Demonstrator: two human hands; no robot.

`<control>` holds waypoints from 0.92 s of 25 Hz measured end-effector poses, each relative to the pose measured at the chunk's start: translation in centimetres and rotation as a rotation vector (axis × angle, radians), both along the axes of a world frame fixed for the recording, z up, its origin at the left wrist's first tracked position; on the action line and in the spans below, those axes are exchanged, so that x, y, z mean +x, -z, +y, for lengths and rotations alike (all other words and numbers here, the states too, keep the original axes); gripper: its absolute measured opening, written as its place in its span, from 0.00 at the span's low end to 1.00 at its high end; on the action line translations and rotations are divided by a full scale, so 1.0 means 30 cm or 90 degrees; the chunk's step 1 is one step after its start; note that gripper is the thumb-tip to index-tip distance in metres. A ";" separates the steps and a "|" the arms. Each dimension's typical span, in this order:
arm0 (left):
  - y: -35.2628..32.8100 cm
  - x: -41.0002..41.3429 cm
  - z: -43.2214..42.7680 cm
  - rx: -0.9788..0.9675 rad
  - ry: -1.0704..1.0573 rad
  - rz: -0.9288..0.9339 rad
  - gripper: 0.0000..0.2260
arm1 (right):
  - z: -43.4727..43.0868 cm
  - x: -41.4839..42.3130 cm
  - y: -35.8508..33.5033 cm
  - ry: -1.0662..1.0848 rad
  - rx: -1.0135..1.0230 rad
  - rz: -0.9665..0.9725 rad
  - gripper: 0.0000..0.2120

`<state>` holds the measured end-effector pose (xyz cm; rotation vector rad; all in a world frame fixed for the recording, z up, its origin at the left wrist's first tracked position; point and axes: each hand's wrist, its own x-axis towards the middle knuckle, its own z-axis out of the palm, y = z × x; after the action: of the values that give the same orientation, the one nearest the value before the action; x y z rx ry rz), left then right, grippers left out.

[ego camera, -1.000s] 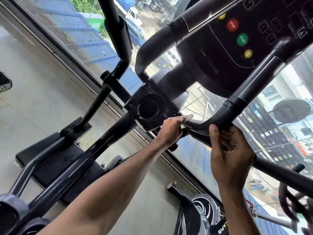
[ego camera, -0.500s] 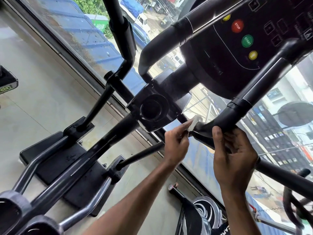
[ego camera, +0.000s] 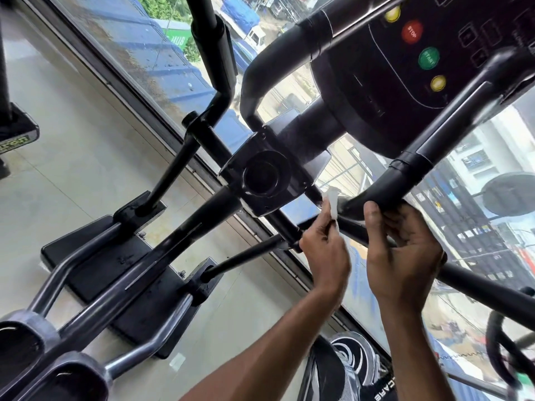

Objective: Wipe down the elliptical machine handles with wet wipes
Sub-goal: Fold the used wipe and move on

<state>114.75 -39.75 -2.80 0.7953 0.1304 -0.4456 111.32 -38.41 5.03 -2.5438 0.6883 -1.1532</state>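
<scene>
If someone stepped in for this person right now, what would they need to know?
Left hand: pinches the wet wipe at the lower end of the near handle.
Right hand: fingers curled round that handle, beside the wipe.
Done: cannot tell how much has been wiped.
Left: probably wipe up this handle towards the console, then do the far handle.

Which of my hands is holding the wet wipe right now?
The left hand, pinching the white wipe beside the handle; the right hand only grips the handle bare.
</scene>
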 end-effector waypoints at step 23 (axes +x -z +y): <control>-0.059 0.088 0.208 0.181 -0.174 -0.601 0.23 | -0.044 -0.054 -0.066 -0.104 0.104 0.071 0.12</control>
<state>117.39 -33.51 -1.03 1.1755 -0.5827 0.2402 109.70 -39.72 7.01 -2.4868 0.5619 -0.8703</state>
